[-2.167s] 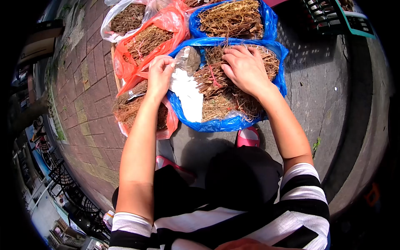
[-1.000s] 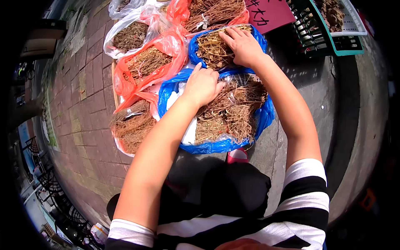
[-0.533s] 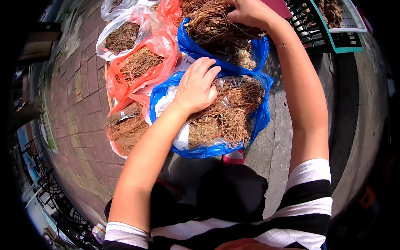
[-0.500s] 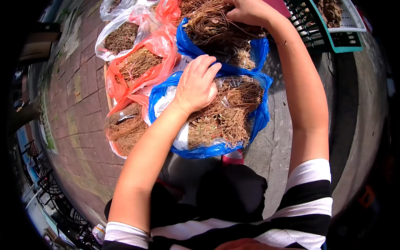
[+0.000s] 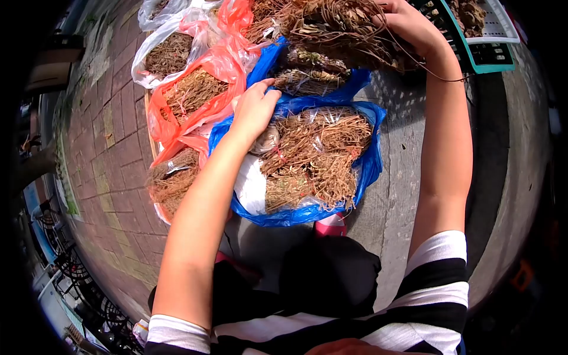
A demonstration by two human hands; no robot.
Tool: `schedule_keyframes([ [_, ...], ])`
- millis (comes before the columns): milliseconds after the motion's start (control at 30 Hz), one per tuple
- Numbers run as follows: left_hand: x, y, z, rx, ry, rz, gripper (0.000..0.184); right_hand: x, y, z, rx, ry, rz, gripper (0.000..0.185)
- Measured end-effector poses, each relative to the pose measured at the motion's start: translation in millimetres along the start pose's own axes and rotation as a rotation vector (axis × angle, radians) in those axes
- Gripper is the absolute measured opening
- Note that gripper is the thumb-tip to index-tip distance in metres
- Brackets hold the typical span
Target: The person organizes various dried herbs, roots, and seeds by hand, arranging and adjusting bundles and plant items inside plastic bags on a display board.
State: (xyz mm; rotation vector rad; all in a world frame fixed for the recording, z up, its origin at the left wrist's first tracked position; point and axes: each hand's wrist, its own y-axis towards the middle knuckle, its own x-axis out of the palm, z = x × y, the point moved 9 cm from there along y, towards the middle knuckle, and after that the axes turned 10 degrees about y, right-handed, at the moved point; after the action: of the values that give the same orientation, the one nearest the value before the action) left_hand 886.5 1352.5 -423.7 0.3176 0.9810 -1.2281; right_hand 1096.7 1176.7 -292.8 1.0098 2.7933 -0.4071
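Observation:
My right hand (image 5: 411, 28) is closed on the right end of a dark brown bundle of dried stems (image 5: 346, 32), raised over the upper blue plastic bag (image 5: 266, 62). One long loose stem trails past my wrist. My left hand (image 5: 258, 112) is at the left, where the two blue bags meet. Its fingers are stretched out towards the upper bag, and I see nothing held in them. Inside the upper bag lie more dried bundles (image 5: 313, 77). The lower blue bag (image 5: 371, 171) is spread wide around tied bundles of light brown dried stems (image 5: 319, 148).
Red plastic bags (image 5: 163, 127) and a clear whitish bag (image 5: 142, 65) with dried plants stand at the left. A green crate (image 5: 491, 66) and a white basket (image 5: 500, 40) are at the upper right. Brick paving (image 5: 112, 171) lies left, grey pavement (image 5: 393, 207) right.
My right hand has moved right and slightly down, with the dark bundle shifting right and uncovering bundles in the upper bag. My left hand has slid left off the lower bag's bundles.

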Motion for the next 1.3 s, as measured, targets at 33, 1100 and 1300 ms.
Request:
schedule_keyframes([
  [33,-2.8,5.4,-5.2,0.005,-0.15,0.06,0.046,4.0,-3.5,-2.5,-0.013,0.13,-0.042,0.026],
  [1100,-48.2,-69.7,-72.0,-0.188,-1.898,0.002,0.042,59.7,-0.4,40.6,0.092,-0.681,-0.078,0.048],
  [1300,-39.3,-69.8,-59.0,-0.224,-1.958,-0.016,0.038,33.0,-29.4,14.0,0.011,-0.911,0.15,0.041],
])
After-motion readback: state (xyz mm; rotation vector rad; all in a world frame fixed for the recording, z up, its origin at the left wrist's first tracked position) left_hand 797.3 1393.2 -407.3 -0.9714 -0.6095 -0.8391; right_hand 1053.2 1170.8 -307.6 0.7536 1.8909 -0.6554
